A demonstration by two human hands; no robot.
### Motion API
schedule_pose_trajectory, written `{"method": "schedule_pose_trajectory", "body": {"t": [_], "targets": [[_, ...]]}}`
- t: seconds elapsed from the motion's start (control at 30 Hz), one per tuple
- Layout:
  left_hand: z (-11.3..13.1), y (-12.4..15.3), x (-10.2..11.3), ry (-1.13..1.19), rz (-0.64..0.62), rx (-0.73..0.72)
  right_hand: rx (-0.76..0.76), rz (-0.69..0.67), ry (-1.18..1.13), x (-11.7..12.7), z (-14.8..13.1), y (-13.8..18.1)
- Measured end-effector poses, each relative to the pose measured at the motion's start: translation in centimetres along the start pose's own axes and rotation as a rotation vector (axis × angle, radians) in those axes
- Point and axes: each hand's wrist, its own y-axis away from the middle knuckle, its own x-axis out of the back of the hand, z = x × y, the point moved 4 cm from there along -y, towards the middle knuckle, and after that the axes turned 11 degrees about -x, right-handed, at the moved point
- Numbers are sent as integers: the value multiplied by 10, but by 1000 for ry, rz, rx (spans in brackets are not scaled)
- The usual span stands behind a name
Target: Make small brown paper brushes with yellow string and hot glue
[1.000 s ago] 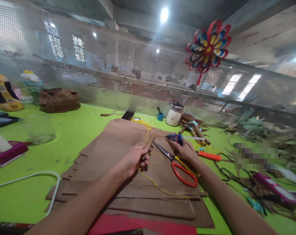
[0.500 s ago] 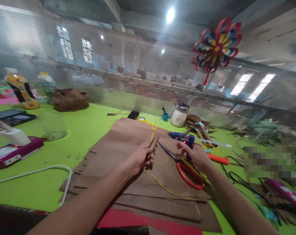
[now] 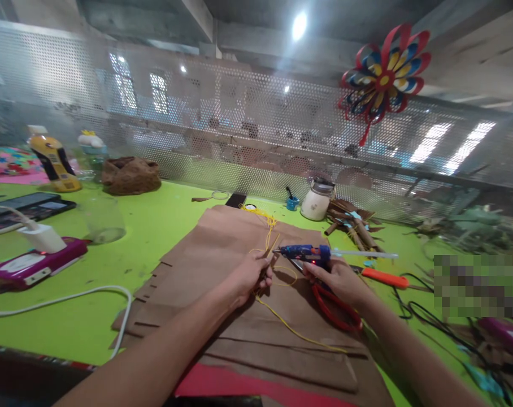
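Note:
My left hand (image 3: 254,275) is closed on a thin brown strip (image 3: 273,244) with yellow string along it. A blue hot glue gun (image 3: 305,252) is gripped in my right hand (image 3: 339,278), a clear glue stick (image 3: 366,254) poking out of its back. Its nozzle is at the strip, just by my left fingers; I cannot tell if they touch. Beneath the gun lie scissors with red handles (image 3: 337,311), partly hidden by my right hand. Yellow string (image 3: 288,322) trails from my left hand over the stacked brown paper (image 3: 222,254).
An orange-handled knife (image 3: 386,278) and black cables lie to the right. Behind stand a white jar (image 3: 316,202), a small blue pot (image 3: 292,202) and brown scraps (image 3: 358,223). Leftward are a clear cup (image 3: 101,226), a purple power strip (image 3: 36,265) and a white cable (image 3: 91,289).
My right hand has brought the glue gun left and down, so its nozzle now meets the strip's position. My left hand keeps its grip. The view has shifted slightly.

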Motion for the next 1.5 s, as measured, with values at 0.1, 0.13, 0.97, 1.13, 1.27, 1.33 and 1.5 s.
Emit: {"method": "schedule_pose_trajectory", "body": {"t": [0.1,0.13,0.97,1.13,1.27,1.33,1.5], "targets": [[-2,-1,0,-5,-7,4,12,29,32,2,2,-2],[-2,-1,0,-7,-11,-1,14,38,38,3,3,-2],[4,4,-8,121,-73,-36,-47,116,-422,15,25,-15],[2,2,-6,141,-66,-38,-37,99,-483,14,29,-15],[2,2,-5,146,-54,-32,-32,56,-487,12,30,-15],[3,3,-4,152,-46,-28,-26,34,-489,9,28,-14],[4,2,-3,157,-49,-31,-25,8,-471,3,20,-9]]}}
